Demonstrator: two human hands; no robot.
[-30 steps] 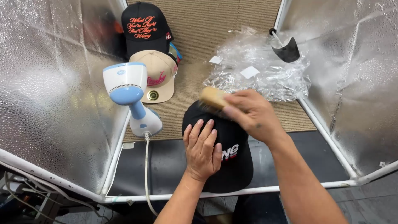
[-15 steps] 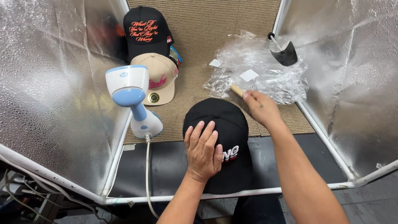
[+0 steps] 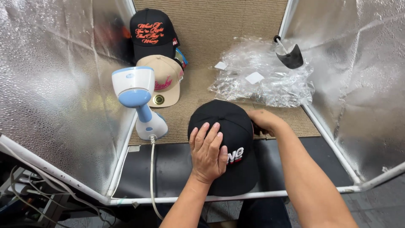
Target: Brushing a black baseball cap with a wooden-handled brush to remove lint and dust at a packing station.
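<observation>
A black cap (image 3: pixel 228 122) with white and red lettering on its front lies at the near edge of the tan mat, brim toward me. My left hand (image 3: pixel 206 152) lies flat on its crown and front, fingers spread. My right hand (image 3: pixel 262 119) is pressed against the cap's right side. Its fingers curl in behind the crown and are hidden there. The wooden brush it held a moment ago does not show.
A white and blue handheld steamer (image 3: pixel 137 97) stands to the left of the cap, its cord (image 3: pixel 151 169) running toward me. A tan cap (image 3: pixel 164 80) and a second black cap (image 3: pixel 151 31) sit behind it. Crumpled clear plastic bags (image 3: pixel 263 78) and a black cap form (image 3: pixel 290 55) lie at the right. Silver reflective walls (image 3: pixel 50 84) enclose both sides.
My right hand has come down from beside the plastic bags to the cap's right side, and the brush has gone out of sight. My left hand stays on the cap.
</observation>
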